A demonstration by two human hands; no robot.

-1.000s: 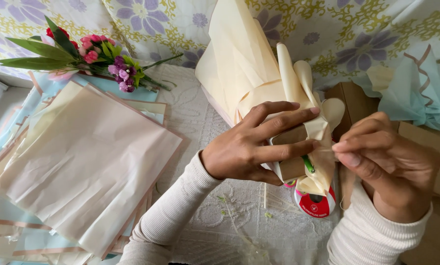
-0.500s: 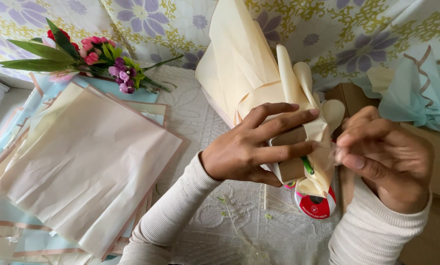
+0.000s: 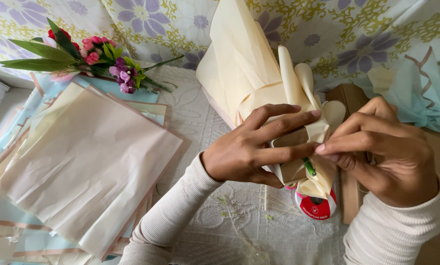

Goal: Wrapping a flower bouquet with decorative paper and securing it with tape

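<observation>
Cream paper bouquet wrap [image 3: 249,78] lies long-ways on the tabletop [image 3: 190,103]. Its wide open end points up and away from the person, and its thin end points down toward them. A green stem [image 3: 308,167] pokes out at the thin end. The left hand [image 3: 249,152] comes in from the left side and is closed around the thin neck of the wrap, fingers [image 3: 283,122] over the top. The right hand [image 3: 381,147] is just beside it on the right, fingertips pinched together on the paper at the same spot. A red and white tape roll [image 3: 318,206] sits right under the thin end. A stack of paper sheets [image 3: 82,162] lies well apart on the left. A small bunch of flowers [image 3: 92,56] rests behind the sheets. Some blue wrapping paper [image 3: 421,93] lies at the far right.
</observation>
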